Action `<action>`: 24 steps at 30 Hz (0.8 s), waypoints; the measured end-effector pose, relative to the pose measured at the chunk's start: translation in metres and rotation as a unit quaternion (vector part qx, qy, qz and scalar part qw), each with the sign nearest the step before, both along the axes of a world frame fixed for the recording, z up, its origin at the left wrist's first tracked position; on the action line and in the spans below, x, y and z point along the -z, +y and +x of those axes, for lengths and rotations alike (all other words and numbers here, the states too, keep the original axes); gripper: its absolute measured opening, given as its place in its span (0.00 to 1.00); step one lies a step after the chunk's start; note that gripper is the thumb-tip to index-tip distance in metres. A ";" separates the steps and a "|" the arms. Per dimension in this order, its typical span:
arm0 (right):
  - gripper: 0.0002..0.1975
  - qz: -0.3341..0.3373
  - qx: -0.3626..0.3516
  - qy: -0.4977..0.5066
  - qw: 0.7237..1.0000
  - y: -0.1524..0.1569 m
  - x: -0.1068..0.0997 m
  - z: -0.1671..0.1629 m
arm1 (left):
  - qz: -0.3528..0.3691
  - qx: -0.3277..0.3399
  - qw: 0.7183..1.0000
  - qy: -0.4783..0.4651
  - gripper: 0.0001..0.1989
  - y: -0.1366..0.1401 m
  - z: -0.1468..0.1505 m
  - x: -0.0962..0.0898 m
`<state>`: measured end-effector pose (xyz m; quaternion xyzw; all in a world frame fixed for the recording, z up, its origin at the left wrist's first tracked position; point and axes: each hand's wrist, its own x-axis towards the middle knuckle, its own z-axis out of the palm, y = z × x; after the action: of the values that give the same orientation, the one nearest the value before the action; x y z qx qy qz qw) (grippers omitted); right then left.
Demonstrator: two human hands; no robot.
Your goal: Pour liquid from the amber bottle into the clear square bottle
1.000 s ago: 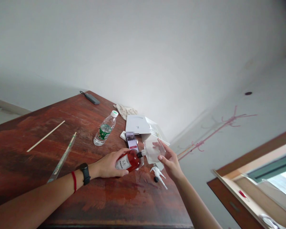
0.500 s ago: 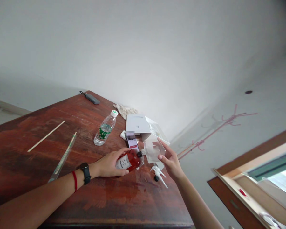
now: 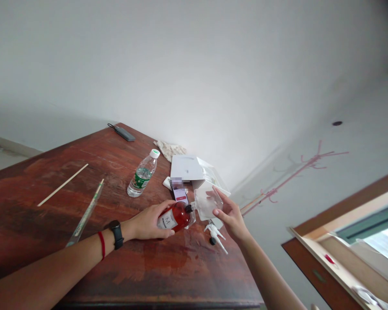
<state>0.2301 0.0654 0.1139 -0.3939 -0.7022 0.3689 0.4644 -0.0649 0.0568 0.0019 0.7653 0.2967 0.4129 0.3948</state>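
Note:
My left hand [image 3: 151, 221] is wrapped round a bottle of red liquid [image 3: 181, 216] with a pale label marked M, tilted over the table. In my right hand [image 3: 230, 215] is a clear, flat-sided bottle [image 3: 207, 204], gripped between thumb and fingers and lying sideways. Its neck meets a dark piece at the red bottle's mouth; whether the two are joined I cannot tell. Below the clear bottle, a white pump head [image 3: 216, 232] lies on the table beside a small black cap [image 3: 212, 241]. A phone [image 3: 180, 194] with a lit screen stands just behind the red bottle.
A water bottle [image 3: 142, 174] with a green label stands left of the phone. A white box [image 3: 187, 167] and a cloth [image 3: 170, 149] are at the back. On the left lie a bare stick [image 3: 63, 185], wrapped chopsticks [image 3: 86, 215] and a grey device [image 3: 124, 133].
Almost nothing differs. The clear bottle and my right hand have shifted very slightly left and up; my left hand keeps its hold on the red bottle.

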 end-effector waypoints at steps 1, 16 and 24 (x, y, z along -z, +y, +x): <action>0.35 -0.001 0.000 0.002 1.000 0.000 0.000 -0.001 | -0.001 0.001 1.000 0.001 0.40 0.000 0.000 0.000; 0.35 -0.010 -0.025 -0.049 0.998 0.003 -0.006 -0.006 | -0.010 0.005 1.000 0.006 0.42 0.000 0.003 0.008; 0.37 -0.015 -0.020 -0.065 0.998 0.005 -0.007 -0.005 | -0.015 0.003 1.000 0.011 0.42 0.000 0.002 0.008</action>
<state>0.2255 0.0707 0.1210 -0.4098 -0.7333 0.3622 0.4039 -0.0630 0.0570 -0.0060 0.7647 0.3054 0.3985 0.4039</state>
